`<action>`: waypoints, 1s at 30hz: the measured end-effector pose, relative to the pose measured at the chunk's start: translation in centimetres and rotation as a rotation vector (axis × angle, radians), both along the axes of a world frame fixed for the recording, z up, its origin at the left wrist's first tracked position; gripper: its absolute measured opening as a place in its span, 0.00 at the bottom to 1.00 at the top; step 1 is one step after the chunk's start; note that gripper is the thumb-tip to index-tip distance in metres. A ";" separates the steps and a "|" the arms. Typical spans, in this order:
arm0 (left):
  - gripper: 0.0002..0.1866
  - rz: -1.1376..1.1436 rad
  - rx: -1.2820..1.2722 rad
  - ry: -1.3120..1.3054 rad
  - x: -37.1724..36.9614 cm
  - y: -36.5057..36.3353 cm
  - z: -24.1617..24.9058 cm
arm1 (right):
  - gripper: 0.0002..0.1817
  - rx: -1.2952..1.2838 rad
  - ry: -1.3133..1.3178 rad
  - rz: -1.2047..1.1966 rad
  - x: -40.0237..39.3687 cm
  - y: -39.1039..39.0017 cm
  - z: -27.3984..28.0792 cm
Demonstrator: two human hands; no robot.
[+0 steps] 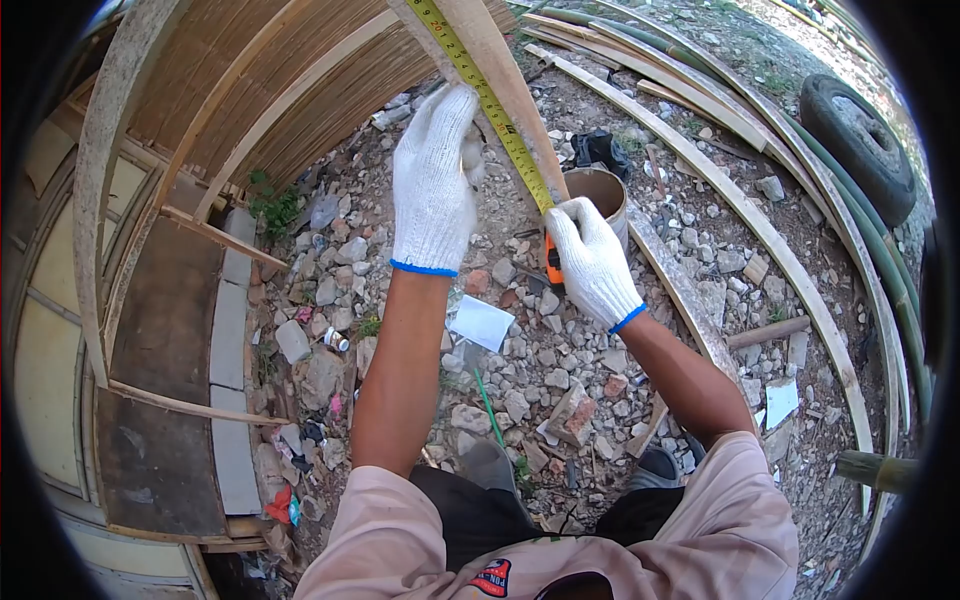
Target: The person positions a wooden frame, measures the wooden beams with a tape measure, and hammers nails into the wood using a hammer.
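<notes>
My left hand [437, 180], in a white knit glove with a blue cuff, is closed at the left edge of a wooden plank [497, 55], its fingertips right beside the yellow blade. That blade of the tape measure [554, 258] is drawn out along the plank, running up past the top of the view. Gloved the same way, my right hand [592, 262] closes around the orange and black case at the plank's near end. Part of the case is hidden under the fingers.
Rubble [570, 410] covers the ground around my feet. To the left stand a bamboo-slat panel [340, 110] and wooden framing [128, 150]. A round container [603, 188] sits behind my right hand. Long strips [760, 225], bamboo poles [880, 250] and a tire [857, 148] lie to the right.
</notes>
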State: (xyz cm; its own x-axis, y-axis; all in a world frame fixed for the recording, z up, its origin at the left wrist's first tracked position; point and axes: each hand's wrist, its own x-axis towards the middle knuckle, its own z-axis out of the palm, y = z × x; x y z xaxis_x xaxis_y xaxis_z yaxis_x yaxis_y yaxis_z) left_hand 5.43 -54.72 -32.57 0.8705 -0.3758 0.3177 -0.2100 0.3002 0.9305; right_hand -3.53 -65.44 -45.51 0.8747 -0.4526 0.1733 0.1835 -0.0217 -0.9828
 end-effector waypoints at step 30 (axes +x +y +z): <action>0.07 0.043 -0.092 0.032 -0.9 -1.8 1.2 | 0.16 0.646 -0.138 -0.044 -2.6 -12.5 -1.4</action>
State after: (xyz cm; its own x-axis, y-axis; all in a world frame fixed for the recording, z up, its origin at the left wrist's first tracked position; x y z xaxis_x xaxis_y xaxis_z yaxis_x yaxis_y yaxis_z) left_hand 4.50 -56.49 -31.40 0.8953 -0.3088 0.3211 -0.1952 0.3761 0.9058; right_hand -6.14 -77.90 -46.92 0.8423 -0.5378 -0.0357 0.3211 0.5539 -0.7681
